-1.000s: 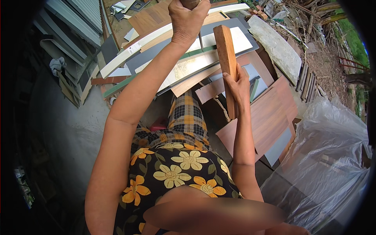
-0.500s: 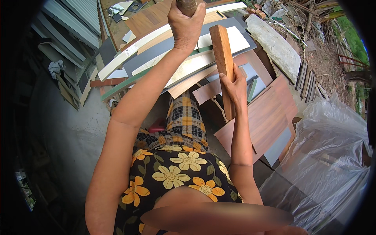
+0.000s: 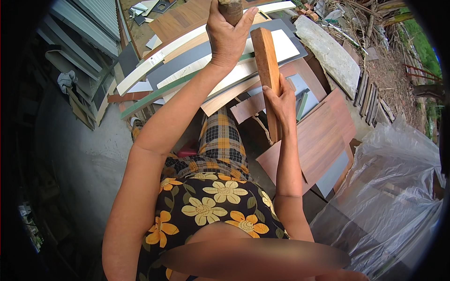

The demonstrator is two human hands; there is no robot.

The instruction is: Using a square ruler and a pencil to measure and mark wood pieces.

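My left hand [image 3: 229, 35] is raised at the top of the view, wrapped round a thick, round brown piece [image 3: 230, 10] that looks like wood. Its thumb points out to the right, and the top edge cuts off the rest of the piece. A reddish-brown wooden bar [image 3: 266, 63] with squared sides stands nearly upright in my right hand [image 3: 280, 100]. The thumb lies across its near face while the other fingers go behind it. The bar's upper end is a little right of and below my left hand, apart from it.
A pile of long boards [image 3: 225, 77] in white, grey, green and wood tones lies in front of me. Wood-grain panels [image 3: 323, 129] lean at the right beside clear plastic sheeting [image 3: 398, 196]. A pale slab [image 3: 328, 56] lies far right; corrugated metal [image 3: 101, 23] stands far left.
My left hand has shifted slightly right and down with the round brown piece, its thumb now stretched further out. My right hand and the wooden bar have barely moved.
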